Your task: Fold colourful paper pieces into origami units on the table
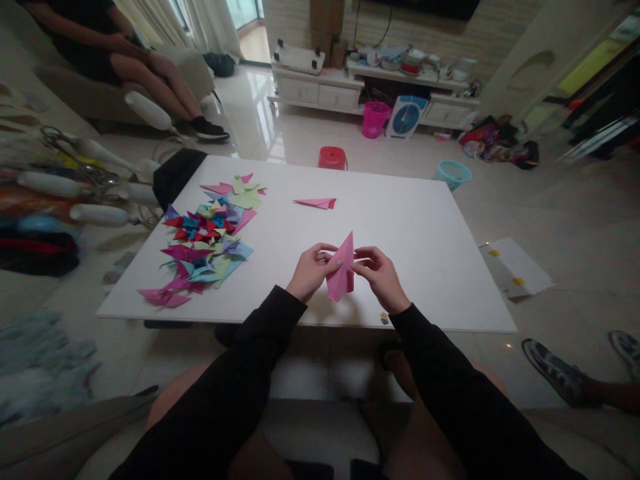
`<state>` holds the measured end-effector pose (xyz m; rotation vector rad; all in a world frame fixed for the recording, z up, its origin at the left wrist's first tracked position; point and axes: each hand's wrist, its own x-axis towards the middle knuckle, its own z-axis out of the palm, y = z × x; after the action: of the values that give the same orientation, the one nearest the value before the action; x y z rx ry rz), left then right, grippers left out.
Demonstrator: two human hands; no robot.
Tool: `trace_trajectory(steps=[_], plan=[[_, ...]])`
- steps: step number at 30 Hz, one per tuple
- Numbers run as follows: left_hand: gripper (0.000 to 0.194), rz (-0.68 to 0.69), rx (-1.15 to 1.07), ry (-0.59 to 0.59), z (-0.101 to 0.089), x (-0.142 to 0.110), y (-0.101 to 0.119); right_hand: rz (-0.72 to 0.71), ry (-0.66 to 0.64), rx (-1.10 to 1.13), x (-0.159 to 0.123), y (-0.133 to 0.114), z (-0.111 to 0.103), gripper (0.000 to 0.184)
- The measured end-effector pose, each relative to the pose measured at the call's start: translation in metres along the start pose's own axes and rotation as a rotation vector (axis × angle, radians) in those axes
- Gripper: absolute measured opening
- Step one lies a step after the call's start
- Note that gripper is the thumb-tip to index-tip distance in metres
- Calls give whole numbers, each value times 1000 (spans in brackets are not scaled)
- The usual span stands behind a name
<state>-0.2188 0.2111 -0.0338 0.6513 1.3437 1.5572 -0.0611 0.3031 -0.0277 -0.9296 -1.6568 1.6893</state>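
Observation:
I hold a folded pink paper [341, 272] upright above the near edge of the white table [425, 233], its point up. My left hand [313, 270] pinches its left side and my right hand [383, 275] pinches its right side; both are closed on it. A pile of several folded coloured paper pieces [207, 240] lies on the table's left part. One folded pink piece [316, 203] lies alone further back.
A seated person [125, 60] is on a sofa at the back left. Someone's shoe [560, 373] is on the floor at right. A red stool [333, 158], a pink bin [375, 119], a teal basket [453, 173] and a low white cabinet [320, 93] stand beyond the table.

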Motion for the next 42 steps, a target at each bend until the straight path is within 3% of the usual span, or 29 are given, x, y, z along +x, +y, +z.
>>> trace_trajectory(steps=[5, 11, 16, 21, 30, 37, 42], plan=[[47, -59, -57, -44, 3, -4, 4, 28, -73, 6, -2, -1, 4, 39], [43, -92, -79, -58, 3, -3, 3, 35, -42, 48, 0, 0, 3, 37], [35, -79, -91, 0, 1, 1, 2, 32, 6, 37, 0, -1, -1, 23], [29, -49, -52, 53, 0, 3, 0, 26, 47, 2, 0, 0, -2, 20], [31, 61, 242, 40, 4, 0, 1, -67, 78, -143, 1, 5, 2, 23], [35, -56, 36, -41, 7, -2, -3, -289, -51, -488, -11, 0, 12, 15], [40, -75, 32, -30, 6, -2, -2, -328, -88, -493, -11, 3, 11, 11]])
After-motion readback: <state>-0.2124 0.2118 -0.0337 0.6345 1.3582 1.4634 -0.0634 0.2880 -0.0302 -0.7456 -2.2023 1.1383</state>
